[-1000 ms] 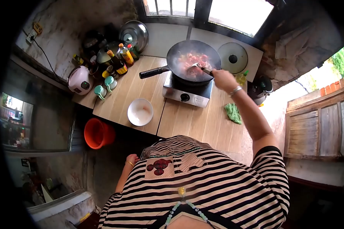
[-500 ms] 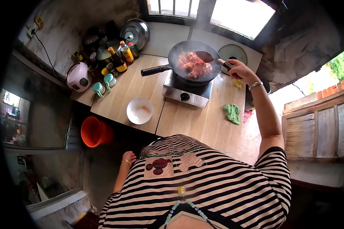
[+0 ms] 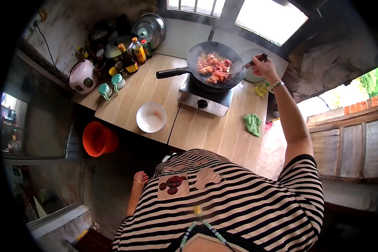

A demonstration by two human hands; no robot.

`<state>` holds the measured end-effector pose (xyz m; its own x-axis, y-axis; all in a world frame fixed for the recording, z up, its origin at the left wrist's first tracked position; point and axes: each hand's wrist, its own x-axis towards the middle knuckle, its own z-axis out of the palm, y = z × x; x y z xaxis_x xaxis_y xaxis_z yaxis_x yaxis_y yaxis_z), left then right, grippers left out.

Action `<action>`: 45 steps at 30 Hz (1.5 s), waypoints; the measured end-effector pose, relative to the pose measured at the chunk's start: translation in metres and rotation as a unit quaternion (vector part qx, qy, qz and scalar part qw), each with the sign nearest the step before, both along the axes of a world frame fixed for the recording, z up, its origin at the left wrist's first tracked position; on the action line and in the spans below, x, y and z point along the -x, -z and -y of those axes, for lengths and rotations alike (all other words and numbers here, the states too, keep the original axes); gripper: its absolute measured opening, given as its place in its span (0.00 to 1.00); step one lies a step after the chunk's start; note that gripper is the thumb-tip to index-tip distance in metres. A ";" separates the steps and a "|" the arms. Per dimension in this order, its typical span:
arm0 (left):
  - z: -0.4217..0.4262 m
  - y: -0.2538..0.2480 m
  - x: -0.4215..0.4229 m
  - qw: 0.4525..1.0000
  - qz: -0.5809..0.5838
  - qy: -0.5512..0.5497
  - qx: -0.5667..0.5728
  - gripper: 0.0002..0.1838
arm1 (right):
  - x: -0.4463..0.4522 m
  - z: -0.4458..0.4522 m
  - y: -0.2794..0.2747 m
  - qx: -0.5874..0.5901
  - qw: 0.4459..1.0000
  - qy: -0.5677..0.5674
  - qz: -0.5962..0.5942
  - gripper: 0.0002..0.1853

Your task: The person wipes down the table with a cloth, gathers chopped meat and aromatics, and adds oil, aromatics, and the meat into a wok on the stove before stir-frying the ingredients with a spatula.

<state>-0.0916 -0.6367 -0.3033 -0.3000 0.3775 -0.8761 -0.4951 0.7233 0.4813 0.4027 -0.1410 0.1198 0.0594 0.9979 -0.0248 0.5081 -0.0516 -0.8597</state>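
Head view, looking down: my right hand [image 3: 262,68] is closed around the dark handle of a spatula [image 3: 236,68], the handle's end poking out above my fingers. The blade is inside a black wok [image 3: 194,55], at its right side, beside a heap of chopped meat [image 3: 214,67]. The pieces look reddish, with some paler ones, and faint steam hangs over them. The wok sits on a silver stove [image 3: 197,100] on the wooden worktop [image 3: 214,130], its long handle [image 3: 170,73] pointing left, with no hand on it.

My left hand [image 3: 141,177] hangs low beside my striped shirt [image 3: 239,197], loosely open with the fingers slightly bent, and I see nothing in it.

A white bowl [image 3: 149,119] stands near the worktop's front edge, a crumpled green cloth [image 3: 252,124] lies right of the stove, and a small yellow bottle [image 3: 261,89] is near my right wrist.

I judge this to be mid-stir, the meat unevenly coloured. Another stroke would call for a firm grip and the blade low under the pieces, lest some spill over the rim or the unheld wok shift.
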 end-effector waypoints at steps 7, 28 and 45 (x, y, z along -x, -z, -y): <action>0.007 -0.029 -0.021 0.996 -0.080 -0.015 0.046 0.15 | -0.023 -0.033 -0.010 -0.026 0.998 -0.028 -0.047 0.09; -0.010 -0.021 -0.003 0.997 -0.033 -0.061 0.033 0.13 | -0.004 -0.025 0.017 -0.098 0.949 -0.292 -0.059 0.12; 0.022 -0.048 -0.017 0.995 -0.076 -0.067 0.007 0.11 | 0.007 -0.155 0.059 0.052 0.951 -0.085 -0.293 0.13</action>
<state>-0.0748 -0.6584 -0.2555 -0.4770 0.3129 -0.8213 -0.5100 0.6626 0.5486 0.3954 0.0141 0.0605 -0.1575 0.9822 -0.1025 -0.0474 -0.1112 -0.9927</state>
